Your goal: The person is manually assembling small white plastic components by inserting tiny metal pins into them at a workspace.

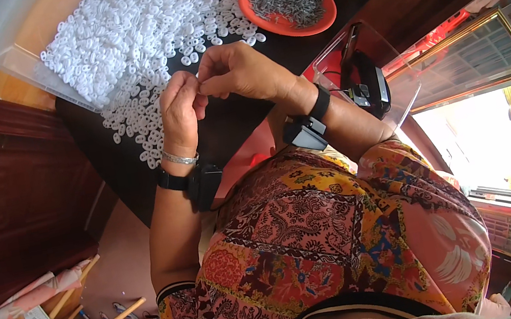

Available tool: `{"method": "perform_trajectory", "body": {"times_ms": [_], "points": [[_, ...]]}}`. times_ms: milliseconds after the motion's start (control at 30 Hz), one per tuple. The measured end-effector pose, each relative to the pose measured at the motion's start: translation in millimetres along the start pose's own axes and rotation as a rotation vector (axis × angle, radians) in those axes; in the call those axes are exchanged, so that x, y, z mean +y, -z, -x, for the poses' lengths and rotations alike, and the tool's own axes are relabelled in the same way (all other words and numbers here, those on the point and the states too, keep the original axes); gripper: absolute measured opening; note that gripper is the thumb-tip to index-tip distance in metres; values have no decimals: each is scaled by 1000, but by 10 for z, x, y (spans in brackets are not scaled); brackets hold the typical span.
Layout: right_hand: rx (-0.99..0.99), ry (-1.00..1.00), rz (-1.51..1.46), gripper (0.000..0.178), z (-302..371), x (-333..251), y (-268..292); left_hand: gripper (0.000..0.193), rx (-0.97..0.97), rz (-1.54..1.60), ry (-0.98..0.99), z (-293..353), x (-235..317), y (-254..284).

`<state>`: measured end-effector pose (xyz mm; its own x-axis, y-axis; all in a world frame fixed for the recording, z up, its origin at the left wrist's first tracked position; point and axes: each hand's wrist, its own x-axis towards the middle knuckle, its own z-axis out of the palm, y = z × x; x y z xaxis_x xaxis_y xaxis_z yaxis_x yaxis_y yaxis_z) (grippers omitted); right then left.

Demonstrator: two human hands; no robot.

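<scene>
Both hands meet just above the dark counter (241,117), fingertips pressed together on something tiny I can't really make out. Left hand (180,111) is upright with fingers curled in, wrist bent, black strap and silver bangle on it. Right hand (240,70) comes in from the side, its grip pinched shut against the left fingertips. Just behind them sits the heap of small white plastic rings (131,38), with a round orange plate of thin grey metal bits (287,3) further back.
</scene>
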<state>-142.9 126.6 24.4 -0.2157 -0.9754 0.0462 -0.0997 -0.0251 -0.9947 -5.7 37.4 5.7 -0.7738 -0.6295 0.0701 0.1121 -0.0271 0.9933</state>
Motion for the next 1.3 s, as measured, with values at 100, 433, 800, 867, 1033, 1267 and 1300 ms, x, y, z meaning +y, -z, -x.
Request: {"method": "perform_trajectory", "body": {"times_ms": [100,433,800,867,1033,1267,1300], "points": [[55,44,-22,14,-4,-11,18,21,20,-11,-39,-15,-10,-10],[-8,85,119,13,108,-79,211,24,-210,-156,-18,-4,38,3],[270,329,1194,16,-48,11,1297,18,17,-33,35,-45,-13,90],[198,280,1252,18,-115,104,1568,18,24,-27,26,-61,-8,89],[11,202,1518,17,-191,177,1593,18,41,-44,35,-35,43,64],[-104,337,1762,14,-287,180,1495,19,56,-43,58,-22,62,24],[-140,323,1794,13,-288,133,1446,19,40,-52,52,-23,56,30]]}}
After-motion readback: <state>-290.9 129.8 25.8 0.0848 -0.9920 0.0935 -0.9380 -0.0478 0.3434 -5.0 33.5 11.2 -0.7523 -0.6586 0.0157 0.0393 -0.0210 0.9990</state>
